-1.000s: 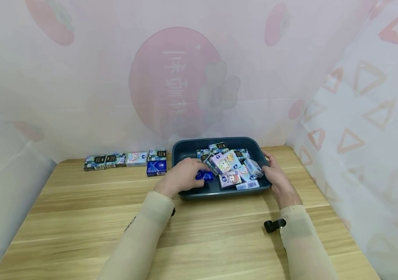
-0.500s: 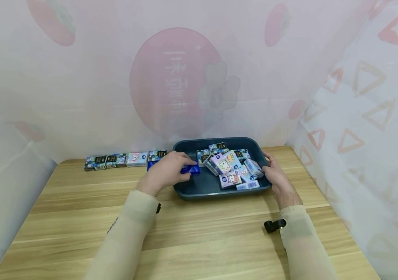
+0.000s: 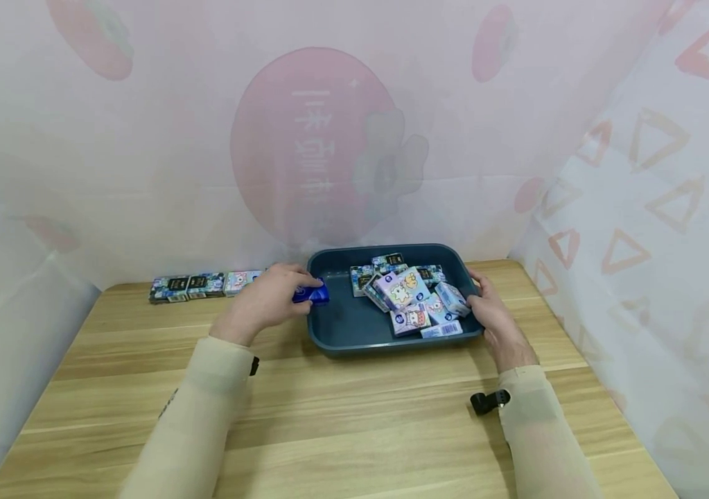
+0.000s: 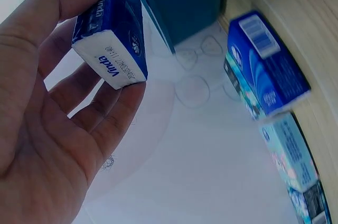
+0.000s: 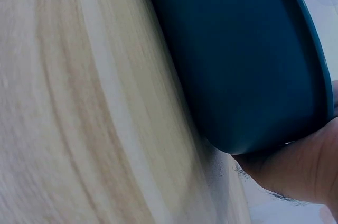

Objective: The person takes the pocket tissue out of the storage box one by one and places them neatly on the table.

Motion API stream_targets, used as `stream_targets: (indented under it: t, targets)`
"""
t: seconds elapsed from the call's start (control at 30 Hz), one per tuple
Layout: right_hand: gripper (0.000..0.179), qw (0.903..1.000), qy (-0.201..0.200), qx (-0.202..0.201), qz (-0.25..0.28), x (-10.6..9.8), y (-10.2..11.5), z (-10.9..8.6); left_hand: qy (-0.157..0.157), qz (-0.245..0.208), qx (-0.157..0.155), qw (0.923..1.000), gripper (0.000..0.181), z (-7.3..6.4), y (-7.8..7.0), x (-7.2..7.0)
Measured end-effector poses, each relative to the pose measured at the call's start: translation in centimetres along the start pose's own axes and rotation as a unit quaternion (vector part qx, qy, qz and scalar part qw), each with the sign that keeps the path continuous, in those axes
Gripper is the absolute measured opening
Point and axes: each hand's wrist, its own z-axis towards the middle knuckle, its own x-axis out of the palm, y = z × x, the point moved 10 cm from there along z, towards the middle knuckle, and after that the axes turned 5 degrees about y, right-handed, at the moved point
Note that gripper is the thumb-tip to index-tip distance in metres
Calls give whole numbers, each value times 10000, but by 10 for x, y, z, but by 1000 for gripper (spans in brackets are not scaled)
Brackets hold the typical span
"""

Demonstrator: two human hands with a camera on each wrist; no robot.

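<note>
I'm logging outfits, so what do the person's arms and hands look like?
The left hand and right hand wear no gloves. The left sleeve and right sleeve are long and beige; the left one bears a dark marking, too small to read. A black piece shows at the left cuff, and a black gadget at the right.

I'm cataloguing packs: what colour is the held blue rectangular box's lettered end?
White end, blue "Vinda" lettering, clearest in left wrist view.

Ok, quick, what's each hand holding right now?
Left hand: closed, holding a blue pack between thumb and fingers.
Right hand: closed, holding the tray by its right end.
</note>
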Motion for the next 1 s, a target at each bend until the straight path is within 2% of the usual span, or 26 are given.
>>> stream_targets:
  t: [0.3,0.63,1.0]
  targets:
    - [85,10000,-49,53,12,-1,0,-1,-46,131,62,9999,41,-13,20,-10]
    - [85,9999,-85,94,72,1,1,-1,149,159,-301,9993,41,-30,49,-15]
    - [85,10000,-56,67,31,0,0,1,256,237,-465,9983,40,-41,77,-9]
